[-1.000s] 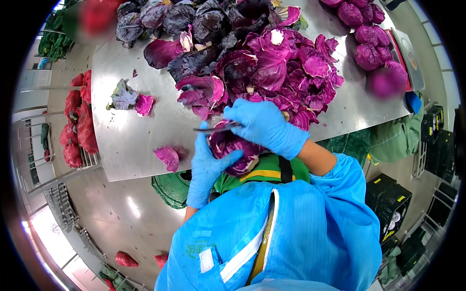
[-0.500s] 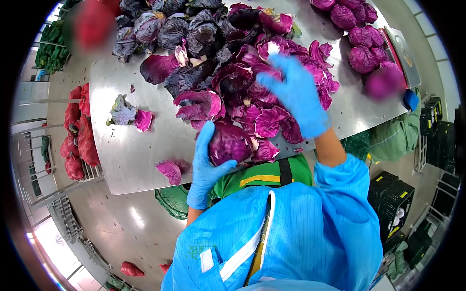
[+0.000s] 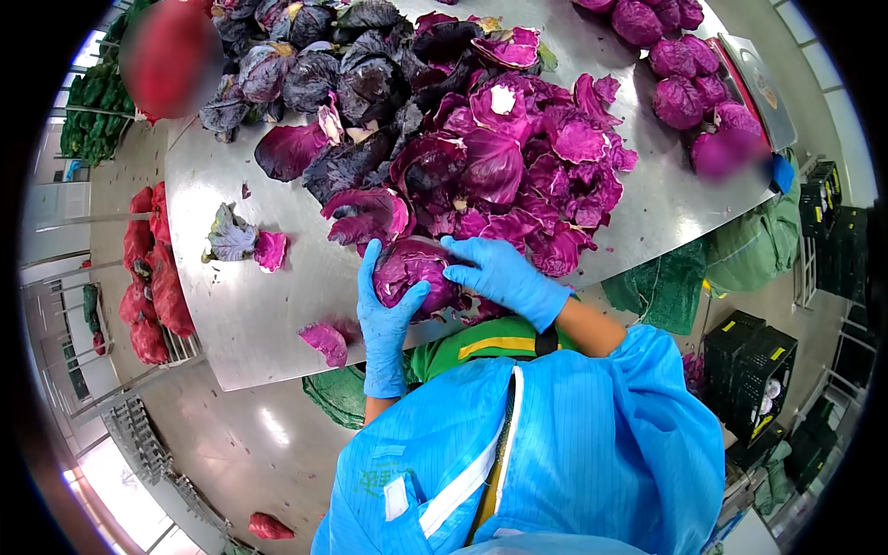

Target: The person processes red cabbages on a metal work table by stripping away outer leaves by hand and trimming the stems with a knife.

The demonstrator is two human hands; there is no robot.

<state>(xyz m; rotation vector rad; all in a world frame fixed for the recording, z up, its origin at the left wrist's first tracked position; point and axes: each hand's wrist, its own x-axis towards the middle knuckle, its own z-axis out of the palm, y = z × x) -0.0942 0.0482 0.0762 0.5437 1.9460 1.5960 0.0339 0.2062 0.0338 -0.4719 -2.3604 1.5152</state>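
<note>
A red cabbage (image 3: 416,270) sits low over the metal table's near edge, close to my body. My left hand (image 3: 384,310), in a blue glove, wraps it from the left with fingers and thumb. On its right side my right hand (image 3: 509,280), gloved too, grips the cabbage's upper edge with bent fingers; the fingertips are partly hidden. Just beyond lies a heap of loose purple cabbage leaves (image 3: 546,166). One torn leaf (image 3: 324,344) rests left of my left hand.
Dark untrimmed cabbages (image 3: 310,79) are piled at the back left of the metal table (image 3: 277,319). Peeled cabbages (image 3: 680,100) stand at the right, beside a red-edged scale-like box (image 3: 758,88). Black crates (image 3: 749,375) stand on the floor at right.
My right hand has come down from the leaf heap, where it was spread, onto the cabbage. More loose leaves now show. My left hand keeps its hold on the cabbage, shifted slightly left.
</note>
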